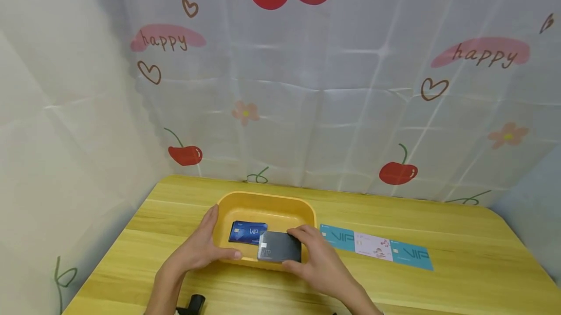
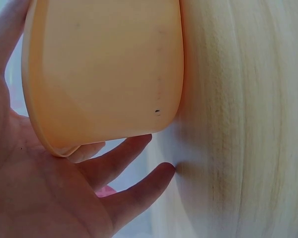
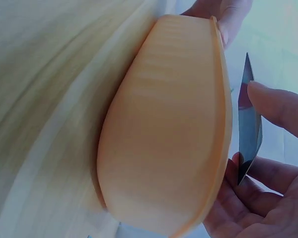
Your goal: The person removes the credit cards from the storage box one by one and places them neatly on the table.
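I am watching my left hand cupping the yellow plastic tray's rim, fingers relaxed; my right hand is pinching a grey VIP card above it.

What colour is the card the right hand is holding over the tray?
Dark grey card, with pale VIP lettering, seen best in the head view.
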The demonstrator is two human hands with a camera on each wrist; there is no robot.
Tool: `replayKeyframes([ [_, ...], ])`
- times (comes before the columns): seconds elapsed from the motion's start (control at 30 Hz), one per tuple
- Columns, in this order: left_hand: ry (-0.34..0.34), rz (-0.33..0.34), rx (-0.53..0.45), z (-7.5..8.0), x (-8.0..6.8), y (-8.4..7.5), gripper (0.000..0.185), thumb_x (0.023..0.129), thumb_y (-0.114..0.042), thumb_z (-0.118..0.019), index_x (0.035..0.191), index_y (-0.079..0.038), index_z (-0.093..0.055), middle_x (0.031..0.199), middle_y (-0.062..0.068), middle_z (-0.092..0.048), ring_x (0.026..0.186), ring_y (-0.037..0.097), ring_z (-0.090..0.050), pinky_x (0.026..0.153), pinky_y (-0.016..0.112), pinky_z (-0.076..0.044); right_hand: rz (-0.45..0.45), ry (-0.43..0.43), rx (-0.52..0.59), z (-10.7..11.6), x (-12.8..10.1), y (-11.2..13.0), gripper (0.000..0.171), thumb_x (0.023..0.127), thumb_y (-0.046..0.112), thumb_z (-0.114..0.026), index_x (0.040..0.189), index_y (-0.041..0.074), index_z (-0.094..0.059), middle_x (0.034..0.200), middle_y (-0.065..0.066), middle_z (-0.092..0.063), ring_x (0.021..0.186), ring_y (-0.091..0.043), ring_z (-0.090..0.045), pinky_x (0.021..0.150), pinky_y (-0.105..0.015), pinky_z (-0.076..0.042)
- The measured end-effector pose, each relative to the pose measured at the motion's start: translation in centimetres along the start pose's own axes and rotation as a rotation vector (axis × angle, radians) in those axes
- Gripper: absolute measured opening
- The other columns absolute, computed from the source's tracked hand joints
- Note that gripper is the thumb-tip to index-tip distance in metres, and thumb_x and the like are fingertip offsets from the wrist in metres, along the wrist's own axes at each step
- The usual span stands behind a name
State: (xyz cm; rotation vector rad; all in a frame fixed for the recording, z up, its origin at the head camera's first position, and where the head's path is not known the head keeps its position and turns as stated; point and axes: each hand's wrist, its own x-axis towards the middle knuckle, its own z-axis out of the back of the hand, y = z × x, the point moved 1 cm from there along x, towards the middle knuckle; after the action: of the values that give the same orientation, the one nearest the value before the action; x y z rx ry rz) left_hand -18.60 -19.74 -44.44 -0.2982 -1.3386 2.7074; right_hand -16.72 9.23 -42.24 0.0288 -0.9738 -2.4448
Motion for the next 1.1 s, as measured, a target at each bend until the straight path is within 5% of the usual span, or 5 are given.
replayKeyframes([
  [0.37,-0.001,0.013,-0.006,0.0,-0.1,-0.2,0.135,0.069,-0.046,-0.088,0.155,0.006,0.003,0.161,0.027,0.004,0.146,0.046,-0.005,0.113,0.062,-0.011,-0.075,0.036,0.027,1.3,-1.3,0.3,0.057,0.082,0.037,-0.082,0.128,0.008,-0.063,0.119,0.003,-0.057,0.104,-0.018,-0.053,0.086,-0.04,-0.052],
  [0.73,0.015,0.007,-0.002,0.1,0.0,-0.1,0.135,0.07,-0.046,-0.087,0.154,0.006,0.005,0.161,0.027,0.006,0.146,0.045,-0.001,0.114,0.061,-0.009,-0.265,0.07,0.087,2.4,-3.6,-1.3,0.066,0.077,0.042,-0.083,0.131,0.009,-0.062,0.125,-0.002,-0.057,0.108,-0.025,-0.054,0.094,-0.051,-0.049],
  [1.1,0.015,0.001,-0.001,0.1,-0.1,-0.1,0.135,0.07,-0.044,-0.088,0.154,0.006,0.005,0.161,0.027,0.007,0.146,0.045,-0.003,0.113,0.061,-0.009,-0.252,0.005,0.029,3.3,-5.5,-2.7,0.062,0.074,0.04,-0.086,0.126,0.013,-0.065,0.121,0.002,-0.058,0.105,-0.022,-0.054,0.089,-0.048,-0.05],
])
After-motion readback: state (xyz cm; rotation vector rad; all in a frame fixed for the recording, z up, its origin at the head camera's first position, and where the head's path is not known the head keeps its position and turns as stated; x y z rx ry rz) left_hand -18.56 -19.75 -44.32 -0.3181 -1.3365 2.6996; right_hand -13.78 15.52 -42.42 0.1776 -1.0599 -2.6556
